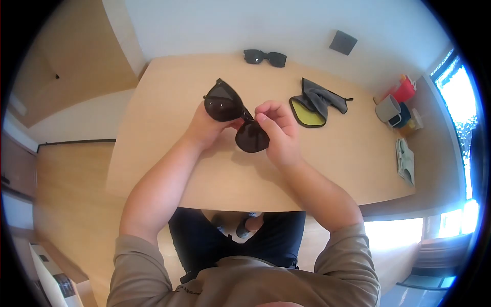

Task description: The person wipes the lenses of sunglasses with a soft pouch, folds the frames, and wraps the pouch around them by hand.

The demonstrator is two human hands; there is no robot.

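A pair of dark sunglasses (252, 137) is held above the table, tilted, between my two hands. My left hand (207, 125) is closed around its left side from behind and below, with most fingers hidden by the lens. At that end a second dark, lens-like shape shows above the lens; I cannot tell whether it is a separate piece. My right hand (282, 132) pinches the frame near the right lens, thumb and index finger together. To the right of my right hand lies a crumpled grey cloth (318, 97) with a yellow-green, dark-edged part.
Another pair of dark sunglasses (265, 58) lies at the table's back edge by the wall. On the right side are a grey-white mug (388, 109), a red item (405, 90) and a folded pale cloth (405, 161). The wooden table (153, 123) ends just before my lap.
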